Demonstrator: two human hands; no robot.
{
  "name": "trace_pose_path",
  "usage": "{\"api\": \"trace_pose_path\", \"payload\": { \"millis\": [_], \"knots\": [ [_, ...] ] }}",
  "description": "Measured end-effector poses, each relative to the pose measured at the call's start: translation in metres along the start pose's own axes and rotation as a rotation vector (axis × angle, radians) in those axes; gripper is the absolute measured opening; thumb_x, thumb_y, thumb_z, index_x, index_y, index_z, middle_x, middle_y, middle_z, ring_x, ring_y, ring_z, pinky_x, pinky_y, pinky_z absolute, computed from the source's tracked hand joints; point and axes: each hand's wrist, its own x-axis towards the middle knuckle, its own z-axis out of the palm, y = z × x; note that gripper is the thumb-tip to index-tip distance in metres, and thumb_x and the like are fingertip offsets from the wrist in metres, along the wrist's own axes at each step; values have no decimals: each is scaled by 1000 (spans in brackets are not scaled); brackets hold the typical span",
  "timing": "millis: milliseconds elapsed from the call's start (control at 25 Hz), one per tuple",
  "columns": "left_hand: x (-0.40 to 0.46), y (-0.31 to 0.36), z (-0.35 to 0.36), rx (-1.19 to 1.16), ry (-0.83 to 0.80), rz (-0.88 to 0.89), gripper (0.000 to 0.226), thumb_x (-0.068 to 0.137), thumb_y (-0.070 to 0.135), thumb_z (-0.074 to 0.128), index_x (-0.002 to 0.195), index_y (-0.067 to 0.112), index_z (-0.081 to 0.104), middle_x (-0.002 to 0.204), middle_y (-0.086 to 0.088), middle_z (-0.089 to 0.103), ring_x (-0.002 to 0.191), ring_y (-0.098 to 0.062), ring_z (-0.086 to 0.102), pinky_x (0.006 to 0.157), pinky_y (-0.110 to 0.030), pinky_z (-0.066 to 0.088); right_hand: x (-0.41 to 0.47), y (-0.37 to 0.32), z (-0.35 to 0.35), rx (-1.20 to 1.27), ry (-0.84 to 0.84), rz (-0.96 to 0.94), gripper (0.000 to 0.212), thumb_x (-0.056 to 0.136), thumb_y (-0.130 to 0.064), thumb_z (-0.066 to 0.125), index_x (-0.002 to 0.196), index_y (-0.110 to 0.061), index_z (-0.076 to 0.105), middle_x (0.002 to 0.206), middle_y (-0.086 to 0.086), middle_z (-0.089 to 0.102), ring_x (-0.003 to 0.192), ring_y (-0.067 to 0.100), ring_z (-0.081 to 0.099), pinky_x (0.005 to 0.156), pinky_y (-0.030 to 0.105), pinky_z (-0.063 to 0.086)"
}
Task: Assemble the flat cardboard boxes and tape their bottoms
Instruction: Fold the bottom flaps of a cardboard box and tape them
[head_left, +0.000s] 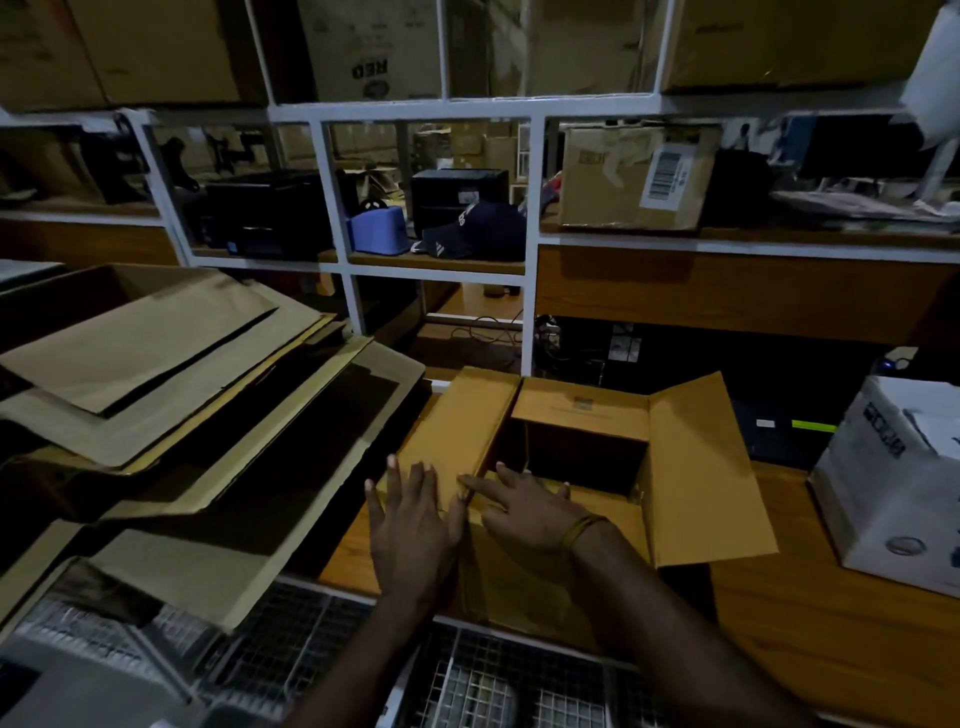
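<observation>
A brown cardboard box (696, 467) stands opened up on the wooden table (831, 623), its flaps spread outward and its dark inside visible. My left hand (410, 525) lies flat with straight fingers on the box's left flap. My right hand (530, 512), with a band on its wrist, presses with spread fingers on the near flap at the box's rim. A pile of flat cardboard boxes (171, 395) lies to the left. No tape is in view.
A white box (893, 483) stands at the table's right edge. White shelving (441, 109) behind holds cartons, black devices, a blue dispenser (376, 228) and a dark cap (478, 231). A wire-mesh surface (311, 639) lies below my arms.
</observation>
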Motion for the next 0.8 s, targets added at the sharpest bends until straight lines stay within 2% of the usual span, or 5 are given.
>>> {"api": "trace_pose_path", "payload": {
  "millis": [120,240,400,640,800],
  "knots": [
    [-2,-3,6,-380,-259,-89,72,93,70,11,141,32,47,125,0,65,106,-20,62,81,-37,51,2,5,9,-1,53,-17,50,98,-53,29,142,-67,10,166,-3,5,152,32,2,110,74,-5],
    [-1,0,-2,-505,-287,-14,52,100,57,24,143,35,42,82,2,66,69,-16,61,50,-30,37,4,10,15,-23,78,-7,50,99,-54,26,143,-65,6,166,-4,6,152,30,3,112,71,-5],
    [18,4,-16,-348,-337,88,46,102,48,35,146,35,37,110,0,68,85,-17,64,64,-32,50,3,22,11,24,110,7,64,86,-67,34,145,-62,9,164,-6,16,150,27,16,117,62,8],
    [47,49,-39,51,-573,400,76,92,52,56,150,50,6,164,-3,4,121,-31,55,82,-43,57,-30,73,-41,-9,-57,305,114,63,-85,62,155,-38,15,157,7,28,138,31,36,112,46,34],
    [67,75,-50,71,-715,392,93,85,46,69,150,51,5,163,-8,-5,134,-36,42,92,-46,53,-52,61,-51,-263,291,314,95,69,-63,76,148,-31,34,143,6,43,130,29,43,103,44,40]
  ]
}}
